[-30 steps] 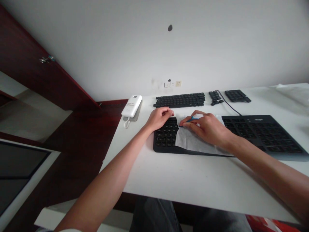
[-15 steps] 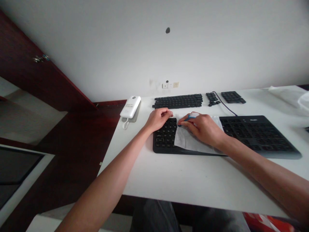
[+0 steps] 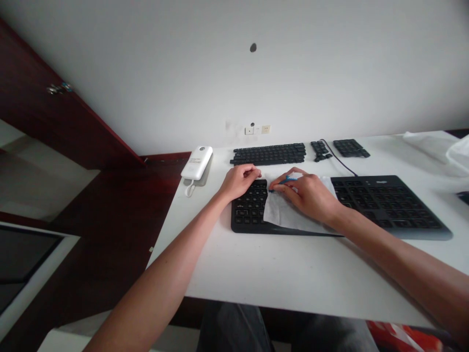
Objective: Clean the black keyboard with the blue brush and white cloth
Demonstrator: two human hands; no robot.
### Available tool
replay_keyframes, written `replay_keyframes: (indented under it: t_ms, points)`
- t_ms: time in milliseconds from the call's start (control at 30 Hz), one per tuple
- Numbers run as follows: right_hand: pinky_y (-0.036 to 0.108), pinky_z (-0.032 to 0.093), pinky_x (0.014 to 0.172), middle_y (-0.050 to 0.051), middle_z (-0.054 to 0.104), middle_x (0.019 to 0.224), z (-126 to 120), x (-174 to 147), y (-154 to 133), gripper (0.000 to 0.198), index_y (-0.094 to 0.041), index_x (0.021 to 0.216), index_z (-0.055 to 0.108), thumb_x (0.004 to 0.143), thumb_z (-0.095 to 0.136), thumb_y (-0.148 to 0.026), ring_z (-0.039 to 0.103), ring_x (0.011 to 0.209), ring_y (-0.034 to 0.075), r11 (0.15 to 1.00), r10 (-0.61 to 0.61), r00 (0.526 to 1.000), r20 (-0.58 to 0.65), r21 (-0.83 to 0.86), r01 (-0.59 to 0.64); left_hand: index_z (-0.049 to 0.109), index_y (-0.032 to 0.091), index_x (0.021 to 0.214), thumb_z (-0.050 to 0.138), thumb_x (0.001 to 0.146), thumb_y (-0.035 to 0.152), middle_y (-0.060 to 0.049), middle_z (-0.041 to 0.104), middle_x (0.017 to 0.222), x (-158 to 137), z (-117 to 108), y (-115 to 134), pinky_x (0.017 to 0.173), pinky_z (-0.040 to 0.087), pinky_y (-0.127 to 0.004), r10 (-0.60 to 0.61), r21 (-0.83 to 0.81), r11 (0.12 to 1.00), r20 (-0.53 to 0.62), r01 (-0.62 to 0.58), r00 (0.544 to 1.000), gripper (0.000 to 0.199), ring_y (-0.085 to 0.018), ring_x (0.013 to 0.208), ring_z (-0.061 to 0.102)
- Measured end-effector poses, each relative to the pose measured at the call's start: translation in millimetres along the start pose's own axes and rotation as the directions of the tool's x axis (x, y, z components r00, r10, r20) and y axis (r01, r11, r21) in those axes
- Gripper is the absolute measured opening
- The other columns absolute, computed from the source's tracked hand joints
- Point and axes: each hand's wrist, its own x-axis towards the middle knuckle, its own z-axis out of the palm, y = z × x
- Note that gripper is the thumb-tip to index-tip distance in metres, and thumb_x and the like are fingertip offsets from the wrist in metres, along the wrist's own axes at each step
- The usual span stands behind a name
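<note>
A black keyboard base (image 3: 388, 183) with its keycaps off lies on the white table. My left hand (image 3: 240, 180) rests at its back left corner, fingers curled and closed against the keyboard's edge; the fingertips are partly hidden. Over the middle of the base spreads a white cloth (image 3: 282, 215). My right hand (image 3: 309, 193) leans on this cloth and pinches a slim blue tool (image 3: 287, 180), its kind unclear. The tool's tip points down at the keyboard beside the cloth's left edge.
Behind the base lie groups of black keycaps (image 3: 269, 154), with more keycaps (image 3: 351, 148) farther right. A cable (image 3: 339, 159) runs back from the base. At the left stands a white power bank (image 3: 198, 163); a white bag (image 3: 439, 146) lies at the right.
My right hand turns the blue tool slightly, so less of its upper end shows. My left hand, the cloth and the keyboard stay in place; the view shifts a little.
</note>
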Motion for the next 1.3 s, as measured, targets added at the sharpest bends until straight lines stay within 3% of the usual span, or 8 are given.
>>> replay_keyframes:
  t_ms: [333,533,733,867,1100,1200,1300]
  points:
    - [0.031,0.055,0.071,0.001,0.084,0.098,-1.6,0.7,0.6,0.031,-0.024,0.102,0.083,0.105,0.053,-0.026,0.075,0.076,0.021,0.997,0.064,0.997,0.050,0.033,-0.066,0.074,0.019,0.087,0.057,0.103,0.042,-0.002,0.073,0.088,-0.6,-0.1,0.4,0.079,0.044,-0.031,0.005,-0.016,1.000,-0.001,-0.005,1.000,0.033,-0.020,0.084,0.065]
    - [0.033,0.051,0.069,0.003,0.084,0.099,-3.2,1.5,0.2,0.031,-0.023,0.096,0.084,0.103,0.054,-0.029,0.070,0.068,0.020,0.985,0.104,0.994,0.025,0.139,-0.106,0.074,0.019,0.086,0.057,0.103,0.042,-0.001,0.070,0.083,0.1,-0.5,0.8,0.072,0.039,-0.030,0.000,-0.004,1.000,-0.004,0.000,1.000,0.033,-0.018,0.077,0.060]
    - [0.032,0.041,0.056,0.004,0.069,0.072,-6.5,-2.0,3.6,0.045,-0.021,0.095,0.082,0.101,0.056,-0.058,0.056,0.060,0.018,0.810,0.379,0.925,-0.017,0.489,-0.323,0.074,0.018,0.086,0.057,0.103,0.041,-0.001,0.068,0.080,-0.7,-1.2,3.4,0.068,0.037,-0.030,-0.020,-0.014,1.000,0.010,0.020,1.000,0.033,-0.018,0.073,0.057]
    - [0.030,0.034,0.052,0.001,0.056,0.063,-2.4,-5.0,9.0,0.054,-0.020,0.088,0.080,0.096,0.058,-0.069,0.047,0.056,0.015,0.763,0.390,0.918,0.066,0.535,-0.362,0.074,0.018,0.087,0.058,0.102,0.038,-0.002,0.071,0.085,-0.7,-1.1,3.5,0.075,0.042,-0.030,-0.020,-0.025,0.999,0.004,0.020,1.000,0.029,-0.019,0.079,0.061]
    - [0.030,0.036,0.054,0.000,0.053,0.060,-14.4,-8.4,47.0,0.054,-0.018,0.088,0.077,0.094,0.063,-0.069,0.048,0.056,0.014,0.669,0.362,0.901,0.241,0.606,-0.431,0.073,0.018,0.086,0.058,0.101,0.036,-0.003,0.072,0.087,-2.0,-0.6,2.1,0.079,0.045,-0.031,-0.031,-0.046,0.998,0.002,0.031,1.000,0.029,-0.020,0.082,0.064]
    - [0.029,0.035,0.052,0.000,0.052,0.061,-20.4,-8.3,54.7,0.055,-0.018,0.091,0.077,0.094,0.062,-0.070,0.048,0.055,0.014,0.690,0.360,0.892,0.272,0.566,-0.451,0.073,0.018,0.086,0.058,0.102,0.037,-0.004,0.073,0.089,-2.5,-1.1,1.6,0.080,0.046,-0.032,-0.031,-0.047,0.998,0.008,0.032,0.999,0.029,-0.020,0.083,0.064]
    - [0.030,0.037,0.054,0.001,0.054,0.063,-20.6,-6.6,53.8,0.057,-0.018,0.091,0.079,0.094,0.059,-0.072,0.050,0.058,0.015,0.756,0.393,0.899,0.196,0.487,-0.437,0.073,0.018,0.087,0.058,0.102,0.038,-0.004,0.073,0.089,-2.3,-1.7,1.5,0.080,0.046,-0.032,-0.029,-0.052,0.998,0.012,0.030,0.999,0.029,-0.020,0.083,0.064]
